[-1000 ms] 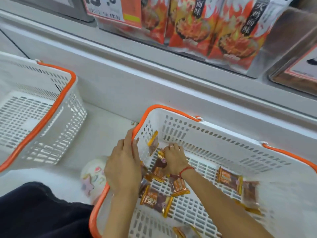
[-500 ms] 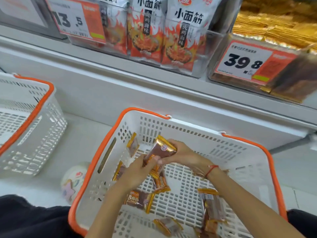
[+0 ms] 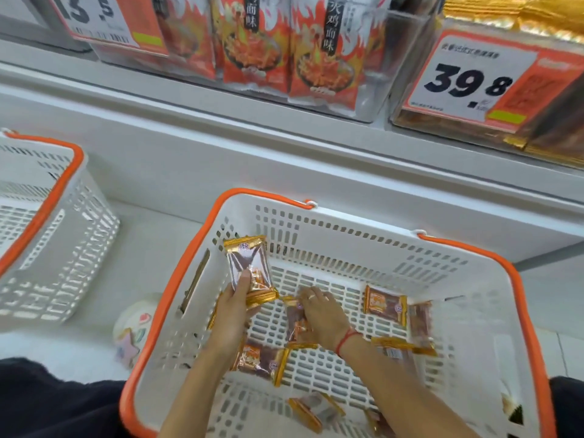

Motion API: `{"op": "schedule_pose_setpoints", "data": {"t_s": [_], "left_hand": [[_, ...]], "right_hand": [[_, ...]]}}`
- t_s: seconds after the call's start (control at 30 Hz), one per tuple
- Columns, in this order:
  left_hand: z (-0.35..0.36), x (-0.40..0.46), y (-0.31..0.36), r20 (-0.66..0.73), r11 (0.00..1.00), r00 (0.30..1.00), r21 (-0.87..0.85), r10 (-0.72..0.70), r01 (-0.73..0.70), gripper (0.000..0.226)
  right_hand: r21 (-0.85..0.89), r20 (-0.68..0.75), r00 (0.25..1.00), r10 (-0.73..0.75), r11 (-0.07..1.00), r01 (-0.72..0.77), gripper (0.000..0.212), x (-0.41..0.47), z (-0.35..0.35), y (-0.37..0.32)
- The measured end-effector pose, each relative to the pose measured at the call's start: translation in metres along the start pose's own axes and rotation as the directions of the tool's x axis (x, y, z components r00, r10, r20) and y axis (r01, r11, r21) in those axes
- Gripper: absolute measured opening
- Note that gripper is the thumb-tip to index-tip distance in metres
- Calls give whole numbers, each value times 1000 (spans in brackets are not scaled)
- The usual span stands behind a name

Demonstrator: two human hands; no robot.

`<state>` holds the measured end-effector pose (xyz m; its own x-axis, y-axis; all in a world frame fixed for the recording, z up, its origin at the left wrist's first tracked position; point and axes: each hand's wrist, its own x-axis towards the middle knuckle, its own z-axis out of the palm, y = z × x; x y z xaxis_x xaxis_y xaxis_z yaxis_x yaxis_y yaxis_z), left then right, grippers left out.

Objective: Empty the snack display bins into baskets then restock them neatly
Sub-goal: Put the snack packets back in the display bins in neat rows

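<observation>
A white basket with an orange rim [image 3: 363, 235] stands in front of me, with several brown and gold snack packets scattered on its floor. My left hand [image 3: 232, 314] holds a small stack of these packets [image 3: 249, 267] upright near the basket's left wall, thumb pressed on the front. My right hand [image 3: 319, 314] reaches down to the basket floor and its fingers close around another packet [image 3: 297, 327]. More packets lie at the right [image 3: 384, 305] and near my left forearm [image 3: 262, 361].
A second white basket [image 3: 47, 235] stands at the left. On the shelf above, a clear bin [image 3: 373, 99] holds red noodle-snack bags, and a bin with a 39.8 price tag [image 3: 474, 80] holds gold packets. A small patterned round thing [image 3: 132, 327] lies between the baskets.
The packets passed from my right hand into my left, which now holds them up by the left wall. My right hand dropped back to the basket floor onto another packet.
</observation>
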<state>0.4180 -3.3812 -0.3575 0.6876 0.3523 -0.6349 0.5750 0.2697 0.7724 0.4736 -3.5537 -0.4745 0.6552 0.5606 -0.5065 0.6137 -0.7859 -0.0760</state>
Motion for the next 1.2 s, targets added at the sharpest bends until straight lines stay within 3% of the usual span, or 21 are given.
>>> {"op": "schedule_pose_setpoints", "data": {"t_s": [0.07,0.17,0.23,0.3,0.4,0.47,0.5,0.57,0.7,0.83,0.97,1.0,1.07,1.13,1.2], "left_hand": [[0,2,1,-4,1000,1000,-17,-11,11,30],[0,4,-4,9,996,1000,88,-17,16,25],[2,1,-4,16,975,1000,221,25,-28,49],[6,-5,2,58,939,996,333,65,-81,71],[25,-24,28,131,889,981,419,140,-183,59],[43,-34,44,191,866,964,431,185,-252,42],[56,-41,54,237,860,950,420,205,-290,31],[81,-60,76,307,891,924,317,229,-326,14],[123,-102,115,409,927,852,42,325,-374,26],[148,-133,139,588,815,672,39,449,-578,43],[176,-151,154,671,726,552,29,496,-687,60],[183,-153,157,684,688,521,38,511,-725,66],[196,-161,166,720,584,451,78,528,-808,61],[209,-169,180,750,460,364,89,553,-883,51],[224,-177,199,768,368,285,69,573,-927,49]], "right_hand": [[106,-33,999,5,994,-2,75,-2,1,-2],[483,63,997,49,873,-73,52,-17,-9,-4],[668,137,990,22,736,-109,61,-30,-29,10],[735,160,987,-8,669,-113,72,-49,-69,31],[866,105,991,-81,497,-51,43,-90,-150,57],[938,35,996,-80,346,-5,41,-118,-198,65],[941,-11,999,-44,338,25,41,-131,-218,69],[925,-116,992,57,371,87,37,-151,-245,74],[879,-323,907,270,440,182,23,-197,-281,87],[699,-606,712,355,664,264,21,-240,-296,103],[516,-790,512,337,816,259,53,-280,-306,125],[505,-796,514,320,819,272,64,-291,-311,132],[542,-726,627,282,796,270,83,-313,-327,146],[552,-642,731,230,801,233,77,-333,-343,159],[502,-673,714,191,828,252,59,-349,-356,169]]}}
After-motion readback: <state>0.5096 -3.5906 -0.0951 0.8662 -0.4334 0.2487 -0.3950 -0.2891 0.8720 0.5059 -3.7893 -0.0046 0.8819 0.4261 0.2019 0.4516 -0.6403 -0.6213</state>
